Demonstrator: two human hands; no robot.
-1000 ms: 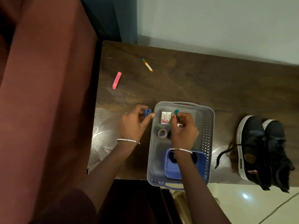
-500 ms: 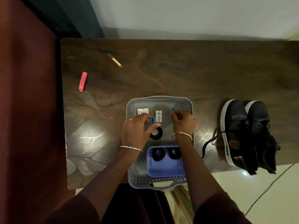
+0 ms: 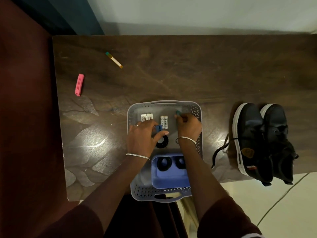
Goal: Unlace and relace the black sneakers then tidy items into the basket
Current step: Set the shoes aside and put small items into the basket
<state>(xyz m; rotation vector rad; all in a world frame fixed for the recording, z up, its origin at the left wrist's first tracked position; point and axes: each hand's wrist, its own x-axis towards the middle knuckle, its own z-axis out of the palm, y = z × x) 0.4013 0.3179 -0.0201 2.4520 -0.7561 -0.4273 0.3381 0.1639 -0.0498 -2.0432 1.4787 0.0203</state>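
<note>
Pink bar (image 3: 79,85): on the counter (image 3: 188,69) at the far left, well apart from the basket; not yet tidied.
Striped stick (image 3: 114,60): loose on the counter beyond the pink bar; also left to collect.
Basket (image 3: 135,107): at the counter's near edge, already holding white packs (image 3: 146,117), a black roll (image 3: 162,143) and a blue tray (image 3: 169,179).
Left hand (image 3: 143,137): over the basket floor, fingers curled round a small blue piece (image 3: 158,128).
Right hand (image 3: 187,127): near the basket's far right corner, fingers pinching a small teal piece (image 3: 178,113).
Black sneakers (image 3: 262,143): side by side at the right, outside the basket, one lace (image 3: 219,152) trailing loose; whether the relacing is complete I cannot tell.
Progress: tidying looks well under way; two pieces in hand and two on the counter remain.
Change: a second ago the left hand was outside the basket's left wall; now it is inside.
</note>
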